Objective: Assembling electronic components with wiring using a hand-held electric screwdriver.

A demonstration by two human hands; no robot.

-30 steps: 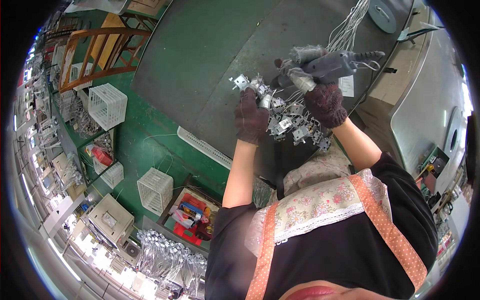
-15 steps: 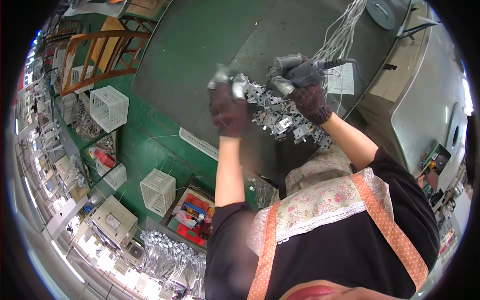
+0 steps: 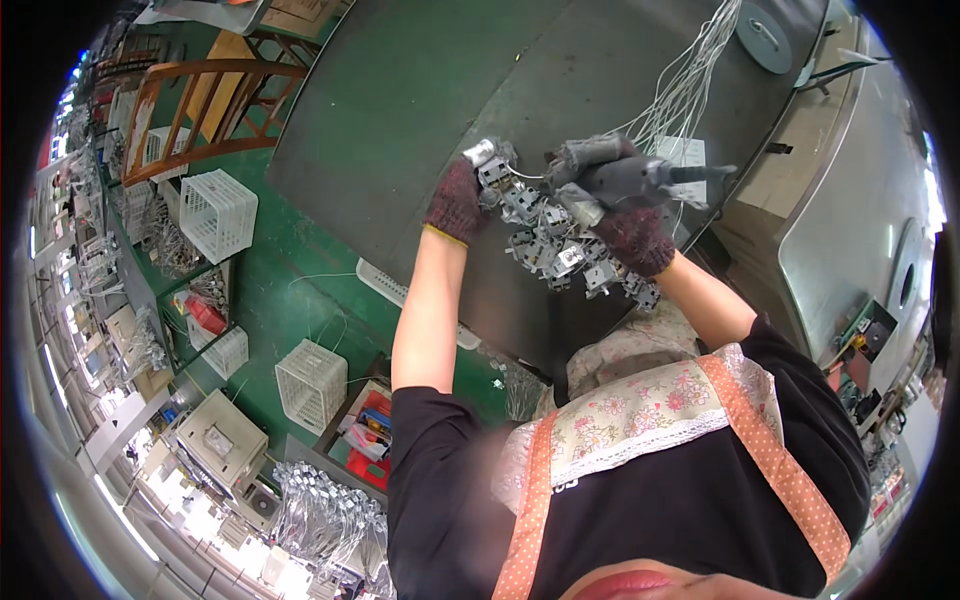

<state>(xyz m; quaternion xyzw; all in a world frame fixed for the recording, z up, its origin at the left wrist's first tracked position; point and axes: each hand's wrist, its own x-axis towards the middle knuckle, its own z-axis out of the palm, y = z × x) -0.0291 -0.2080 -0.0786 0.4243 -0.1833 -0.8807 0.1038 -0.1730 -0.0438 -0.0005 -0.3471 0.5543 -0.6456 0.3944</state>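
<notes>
So the dark table [image 3: 400,110] spreads out ahead and to the left of both gloved hands, giving them plenty of surface to lean the work on. Off beyond the right hand [image 3: 640,235] a long bunch of white wires [image 3: 690,80] runs away up the tabletop, laid that way, I'd guess, so the loose lengths stay clear of the fingers. The heap of metal parts [image 3: 570,250] sits between the hands and a bit nearer the body, handy for either one. The right hand is wrapped firmly around a dark tool [image 3: 625,183], its back end angled out to the right, which probably keeps its tail from lying across the heap. The left hand [image 3: 458,200] is at the far-left end of the heap, fingertips right by the parts there; can't tell from this angle if they're pinching one or just resting. Smallest bit: grey-white tape [image 3: 480,152] around a left fingertip, likely to save the glove from sharp metal edges.
</notes>
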